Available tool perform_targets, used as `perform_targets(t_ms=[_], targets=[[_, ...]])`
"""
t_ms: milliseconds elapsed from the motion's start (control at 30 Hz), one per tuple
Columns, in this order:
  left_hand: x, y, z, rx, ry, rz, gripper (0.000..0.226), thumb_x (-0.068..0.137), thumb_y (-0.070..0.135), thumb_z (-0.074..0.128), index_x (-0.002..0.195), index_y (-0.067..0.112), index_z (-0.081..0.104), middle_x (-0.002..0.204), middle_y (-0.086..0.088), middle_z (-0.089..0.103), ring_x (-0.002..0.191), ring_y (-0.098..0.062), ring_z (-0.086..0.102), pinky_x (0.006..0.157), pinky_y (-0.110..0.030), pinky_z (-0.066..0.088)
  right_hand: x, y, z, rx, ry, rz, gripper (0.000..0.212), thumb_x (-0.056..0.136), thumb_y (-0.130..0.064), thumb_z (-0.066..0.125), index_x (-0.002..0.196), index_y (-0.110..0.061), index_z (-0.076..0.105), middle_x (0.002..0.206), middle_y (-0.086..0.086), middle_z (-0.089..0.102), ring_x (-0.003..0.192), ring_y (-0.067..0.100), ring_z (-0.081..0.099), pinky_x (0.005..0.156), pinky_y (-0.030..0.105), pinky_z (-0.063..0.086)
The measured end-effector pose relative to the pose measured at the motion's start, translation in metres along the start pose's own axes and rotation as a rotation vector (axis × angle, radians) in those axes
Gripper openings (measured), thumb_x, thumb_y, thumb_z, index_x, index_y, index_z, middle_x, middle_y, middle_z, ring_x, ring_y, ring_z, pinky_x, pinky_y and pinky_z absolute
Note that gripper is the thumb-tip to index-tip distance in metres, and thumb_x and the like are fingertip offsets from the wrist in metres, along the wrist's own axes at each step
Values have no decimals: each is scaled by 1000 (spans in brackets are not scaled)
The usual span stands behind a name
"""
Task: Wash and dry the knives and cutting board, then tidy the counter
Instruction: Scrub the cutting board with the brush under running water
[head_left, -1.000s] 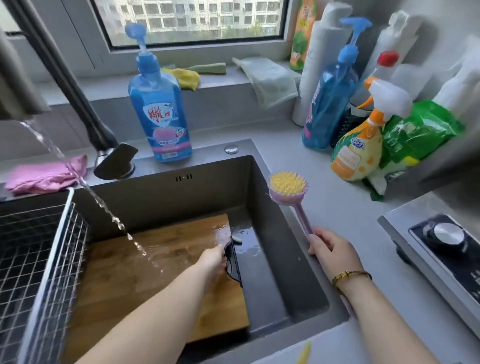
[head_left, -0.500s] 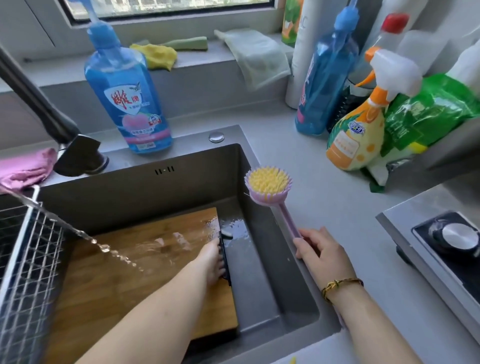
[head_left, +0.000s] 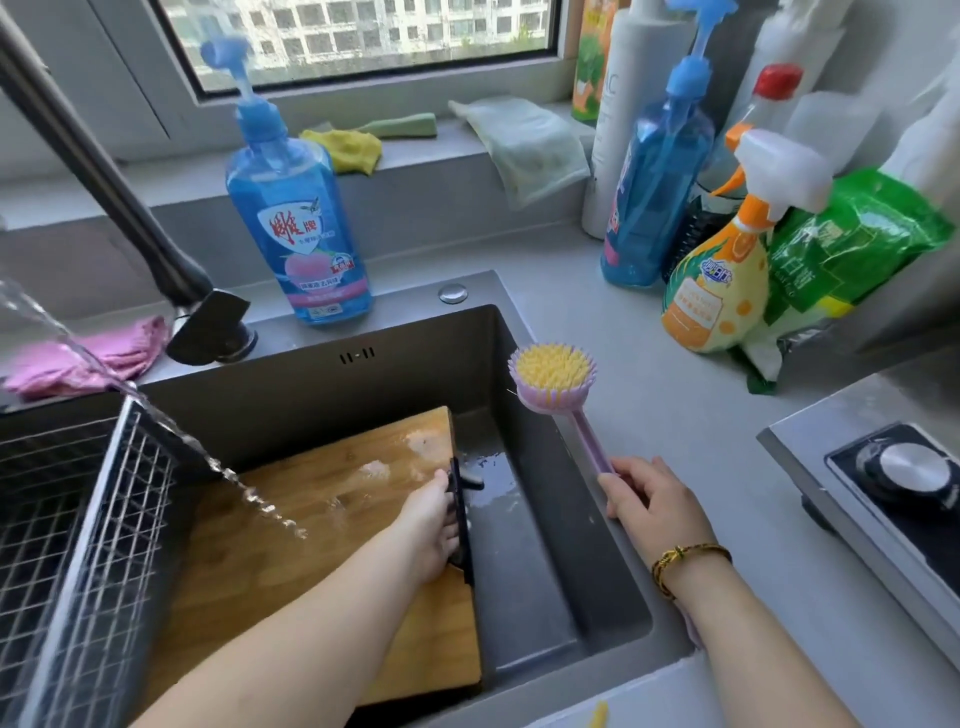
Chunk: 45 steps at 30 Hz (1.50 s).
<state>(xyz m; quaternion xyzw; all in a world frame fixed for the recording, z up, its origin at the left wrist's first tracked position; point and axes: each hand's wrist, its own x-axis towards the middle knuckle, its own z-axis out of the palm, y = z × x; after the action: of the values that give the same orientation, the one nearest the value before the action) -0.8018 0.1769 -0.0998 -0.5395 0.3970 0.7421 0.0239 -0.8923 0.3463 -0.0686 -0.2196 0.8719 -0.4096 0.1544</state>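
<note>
My left hand (head_left: 431, 525) is down in the sink (head_left: 415, 374), fingers curled over the black handle (head_left: 463, 535) on the near-right edge of the cutting board (head_left: 322, 545), so it is grasping the board. The board lies flat on the sink floor, wet on top, stretching away to the left of that hand. A thin stream of water (head_left: 249, 493) lands on the wood just left of the hand, arcing in from the upper left. Further left stands a wire basket (head_left: 78, 519), set into the sink beside the board.

My right hand (head_left: 654, 499) rests at the sink's right rim, closed round the lilac stem of a brush (head_left: 551, 374), whose yellow bristle head points up and away from the hand. A braided bracelet (head_left: 685, 558) sits on that wrist.

Beyond the hands, the dark faucet (head_left: 104, 171) slants up to the far left, with a pink cloth (head_left: 104, 353) beside its base and a blue soap bottle (head_left: 298, 228) on the table (head_left: 649, 364) behind the sink. Past the right hand, to the far right, cluster a second blue bottle (head_left: 654, 192), an orange spray bottle (head_left: 722, 291) and a green bag (head_left: 852, 244). A stove knob (head_left: 904, 467) lies right of the right hand.
</note>
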Motion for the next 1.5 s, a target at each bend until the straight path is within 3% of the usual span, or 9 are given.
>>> perform_targets(t_ms=[167,300,400,467,600,733,967,1167,1500], targets=[[-31,26,-24,239,19,147,38,97,22,44,127,-2,44,121,-15,54,104,-27,55,80,-36,49,-5,-8,-5,-6,-17,28,22,93,-12,48,105,-2,63,63,-3,49,97,28,49,93,25,32],[-56,40,-48,467,63,306,37,91,22,57,120,0,51,102,-12,59,100,-25,57,94,-39,46,-7,-15,-8,-28,-52,82,22,92,-15,51,109,-6,63,77,3,57,99,26,52,88,30,39],[-82,51,-63,573,176,399,46,85,26,64,124,4,51,112,-11,59,104,-25,56,88,-32,46,-10,-24,-9,-22,-77,89,14,91,-15,53,99,-10,63,91,18,63,93,30,56,85,31,40],[-97,59,-76,611,264,438,49,84,23,65,126,3,50,112,-10,58,100,-23,57,82,-29,46,-14,-30,-7,-29,-93,66,9,91,-14,53,87,-12,60,78,15,62,87,29,54,77,28,39],[-129,76,-107,576,338,511,40,85,19,64,118,1,53,86,-10,55,68,-15,51,56,-20,39,-21,-36,-5,14,-62,54,17,91,-11,52,77,-4,59,62,9,56,74,27,51,77,27,35],[-162,93,-138,550,379,573,14,87,18,62,86,6,55,67,-4,45,59,-12,41,51,-20,31,-25,-41,-7,53,-61,63,15,91,-9,51,83,0,60,59,6,55,69,25,49,75,27,34],[-199,110,-187,538,503,615,21,86,16,63,69,7,56,75,-11,57,65,-25,52,60,-28,42,-28,-40,-6,52,-51,67,14,91,-9,52,81,-3,60,60,8,55,67,26,50,70,28,34],[-214,116,-200,470,428,639,17,85,16,65,83,-1,63,88,-18,62,82,-30,59,88,-46,48,-33,-47,-5,41,-40,47,16,91,-9,51,83,2,60,60,8,55,72,29,50,72,29,32],[-199,105,-184,199,370,695,15,88,5,54,73,4,55,80,-15,57,63,-23,56,46,-26,52,-33,-47,-6,49,-59,69,13,92,-11,51,84,-2,58,60,5,54,66,24,48,72,27,32]])
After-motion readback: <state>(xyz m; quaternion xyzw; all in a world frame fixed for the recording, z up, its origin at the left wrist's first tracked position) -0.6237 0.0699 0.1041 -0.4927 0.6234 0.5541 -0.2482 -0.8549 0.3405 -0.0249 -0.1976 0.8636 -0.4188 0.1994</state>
